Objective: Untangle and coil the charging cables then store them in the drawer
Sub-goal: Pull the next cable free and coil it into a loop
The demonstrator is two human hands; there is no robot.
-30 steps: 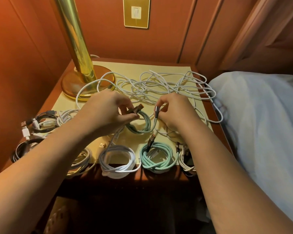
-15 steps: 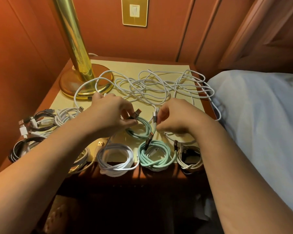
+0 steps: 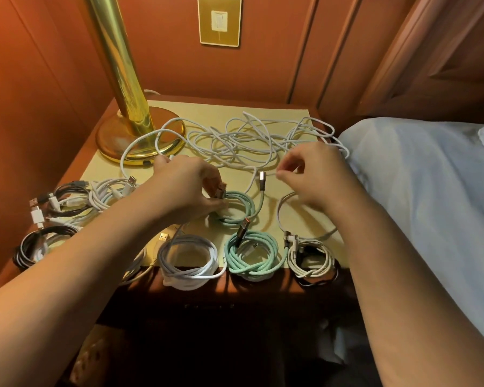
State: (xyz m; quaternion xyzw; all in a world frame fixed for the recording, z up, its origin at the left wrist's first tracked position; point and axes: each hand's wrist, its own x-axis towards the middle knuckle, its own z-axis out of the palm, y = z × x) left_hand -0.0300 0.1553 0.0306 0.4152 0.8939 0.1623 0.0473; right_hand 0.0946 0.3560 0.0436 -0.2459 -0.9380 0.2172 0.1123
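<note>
Right hand point(image 3: 313, 174) has let go of the mint coil point(image 3: 239, 208) and now pinches a white strand; left hand point(image 3: 187, 191) still grips that coil mid-worktop point(image 3: 263, 107), so it looks finished.

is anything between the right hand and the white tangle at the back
Nothing visible. The right hand hovers right at the near edge of the white tangle, pinching a thin white strand; only bare mat lies around them.

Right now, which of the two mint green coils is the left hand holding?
The rear mint green coil, mid-table; the left hand grips it. The front mint green coil lies untouched at the table edge.
</note>
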